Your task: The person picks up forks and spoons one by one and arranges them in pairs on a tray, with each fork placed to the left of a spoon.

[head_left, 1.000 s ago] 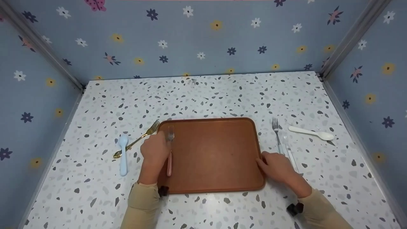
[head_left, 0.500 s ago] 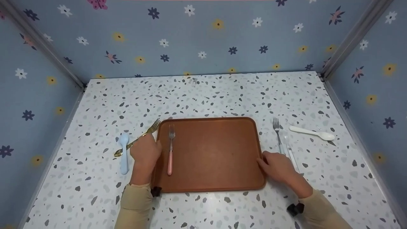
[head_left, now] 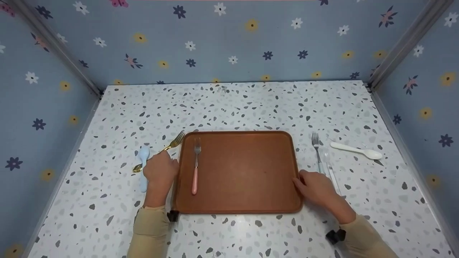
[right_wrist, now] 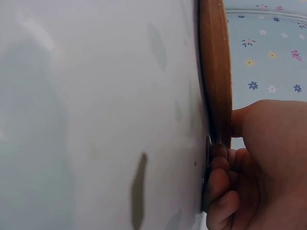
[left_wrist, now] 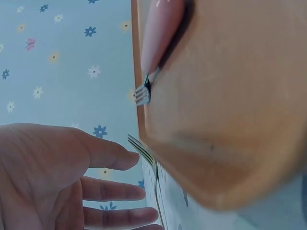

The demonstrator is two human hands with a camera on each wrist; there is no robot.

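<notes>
A brown rectangular tray point(head_left: 244, 172) lies on the table, with a pink-handled fork point(head_left: 195, 175) along its left side. My right hand point(head_left: 317, 188) holds the tray's right edge, thumb on the rim and the other fingers curled against its side in the right wrist view. Left of the tray, my left hand point(head_left: 160, 171) hovers over a gold fork point(head_left: 176, 141) and hides the middle of it. Its fingers point(left_wrist: 112, 189) are spread with nothing between them, close to the fork's tines in the left wrist view. A light blue spoon point(head_left: 144, 154) lies across the gold fork's handle, partly covered by the hand.
Right of the tray lie a silver fork point(head_left: 317, 150) with a pale handle, a slim clear utensil point(head_left: 332, 175) and a white spoon point(head_left: 355, 149). My right hand overlaps the lower ends of the first two. Flower-patterned walls point(head_left: 233, 39) enclose the speckled table point(head_left: 251, 107).
My left hand has moved left from beside the pink-handled fork on the tray to above the gold fork. The pink-handled fork stays on the tray; my right hand keeps its hold.
</notes>
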